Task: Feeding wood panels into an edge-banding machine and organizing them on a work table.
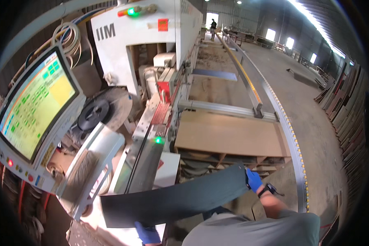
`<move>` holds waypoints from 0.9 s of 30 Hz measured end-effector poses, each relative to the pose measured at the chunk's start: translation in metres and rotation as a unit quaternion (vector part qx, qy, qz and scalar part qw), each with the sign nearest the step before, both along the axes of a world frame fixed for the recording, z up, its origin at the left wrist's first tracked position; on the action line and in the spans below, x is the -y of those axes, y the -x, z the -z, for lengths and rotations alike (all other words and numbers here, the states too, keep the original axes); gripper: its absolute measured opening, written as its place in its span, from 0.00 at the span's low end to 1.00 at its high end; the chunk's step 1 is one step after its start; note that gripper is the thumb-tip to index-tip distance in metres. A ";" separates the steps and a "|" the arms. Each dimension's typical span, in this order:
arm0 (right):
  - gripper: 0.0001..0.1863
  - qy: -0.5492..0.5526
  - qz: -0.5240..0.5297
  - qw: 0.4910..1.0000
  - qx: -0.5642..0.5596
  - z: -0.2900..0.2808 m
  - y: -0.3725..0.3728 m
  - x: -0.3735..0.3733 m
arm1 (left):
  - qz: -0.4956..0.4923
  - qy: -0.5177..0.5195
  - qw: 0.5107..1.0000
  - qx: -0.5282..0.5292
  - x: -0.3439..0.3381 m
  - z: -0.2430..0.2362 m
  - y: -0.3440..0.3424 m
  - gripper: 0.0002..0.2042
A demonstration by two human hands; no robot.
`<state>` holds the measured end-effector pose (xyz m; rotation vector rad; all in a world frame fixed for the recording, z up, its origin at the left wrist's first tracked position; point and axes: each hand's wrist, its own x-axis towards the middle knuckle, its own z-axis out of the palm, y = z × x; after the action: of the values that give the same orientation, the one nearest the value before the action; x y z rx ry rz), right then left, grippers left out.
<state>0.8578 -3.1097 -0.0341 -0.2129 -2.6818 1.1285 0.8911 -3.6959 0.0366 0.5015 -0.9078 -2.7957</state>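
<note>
A long dark grey panel (174, 200) lies crosswise in front of me, its left end by the machine's infeed and its right end out over the gap. My right hand (254, 180), in a blue glove, is closed on the panel's right end. Near the left end, my left hand (147, 233), also blue-gloved, holds the near edge; its fingers are partly hidden by the panel. Beyond the panel's left part runs the dark feed track (146, 164) of a white machine (135, 30), with a green light (158, 140) on it.
At left stands a control screen (39, 104) on a panel with buttons. A black reel (95, 112) sits behind it. Metal rails (274, 98) run along the right, beside a brown board-topped stand (229, 133). Stacked boards (348, 106) line the far right. A person (213, 26) stands far off.
</note>
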 end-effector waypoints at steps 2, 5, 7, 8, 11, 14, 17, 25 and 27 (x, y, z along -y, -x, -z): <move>0.13 0.063 0.085 0.994 -0.022 0.004 -0.021 -0.035 | 0.035 0.008 0.998 0.046 -0.042 0.024 0.021 0.25; 0.20 0.259 0.204 0.943 0.042 -0.005 -0.017 -0.063 | 0.058 0.024 0.991 0.115 -0.079 0.074 0.064 0.23; 0.21 0.229 0.215 0.948 0.055 -0.028 0.002 -0.070 | 0.053 0.035 0.986 0.154 -0.107 0.064 0.096 0.22; 0.19 0.208 0.211 0.954 0.035 -0.009 0.013 -0.084 | 0.081 0.059 0.986 0.131 -0.116 0.074 0.117 0.24; 0.13 0.358 0.247 0.901 0.011 -0.003 0.034 -0.108 | 0.114 0.123 0.961 0.222 -0.153 0.081 0.181 0.28; 0.14 0.338 0.212 0.916 0.043 0.017 0.055 -0.130 | 0.129 0.201 0.937 0.255 -0.181 0.067 0.236 0.33; 0.11 0.455 0.210 0.863 0.059 0.003 0.086 -0.118 | 0.092 0.216 0.920 0.312 -0.184 0.120 0.283 0.37; 0.18 0.582 0.122 0.802 0.064 0.007 0.099 -0.118 | 0.130 0.235 0.910 0.315 -0.194 0.126 0.356 0.38; 0.19 0.591 0.117 0.795 0.069 0.008 0.112 -0.120 | 0.105 0.405 0.880 0.227 -0.191 0.130 0.367 0.35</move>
<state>0.7454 -2.9902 -0.0421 -0.7929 -1.5377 2.5547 0.5239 -3.5048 -0.0934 0.9465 -2.1794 -2.1434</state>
